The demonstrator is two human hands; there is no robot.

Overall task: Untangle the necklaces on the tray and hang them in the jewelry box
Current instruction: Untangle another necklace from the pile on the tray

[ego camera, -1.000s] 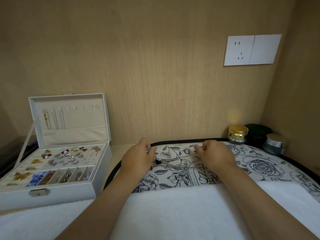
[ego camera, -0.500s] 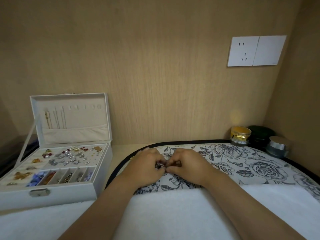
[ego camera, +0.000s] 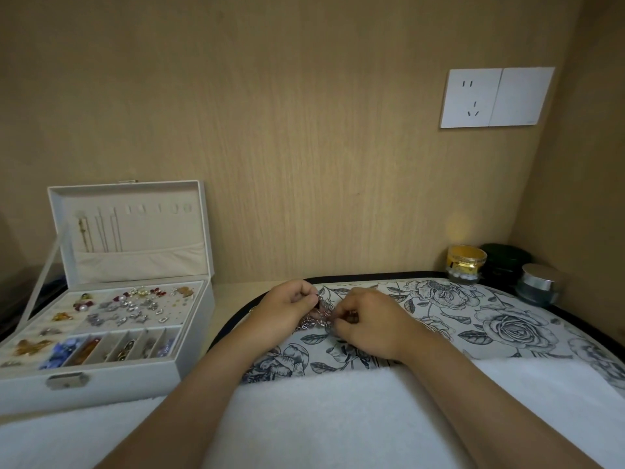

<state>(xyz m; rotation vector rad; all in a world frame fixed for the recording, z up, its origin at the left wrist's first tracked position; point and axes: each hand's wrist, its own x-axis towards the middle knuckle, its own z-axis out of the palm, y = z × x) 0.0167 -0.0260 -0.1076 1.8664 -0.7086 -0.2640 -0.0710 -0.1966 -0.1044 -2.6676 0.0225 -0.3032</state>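
Two bare hands work a knot of fine silver-coloured chain necklaces [ego camera: 319, 316] just above the left part of a round tray [ego camera: 507, 319] printed with black-and-white roses. The left hand [ego camera: 287, 313] pinches one side of the tangle with curled fingers. The right hand [ego camera: 368, 324] pinches the other side, and the two hands almost touch.

The risk from here is a hard pull. Hands drawn apart too fast would likely cinch the knot tighter or snap a thin link, and a loosened strand could slip over the tray's rim. The bundle looks small, dense and glinting, with a dark reddish bead or pendant caught in it (the chains are too fine to count).

To the left of the tray stands the open white rectangular jewelry box [ego camera: 118, 380]. A few thin chains [ego camera: 101, 231] hang in its lid, and several hooks [ego camera: 169, 208] beside them are free.
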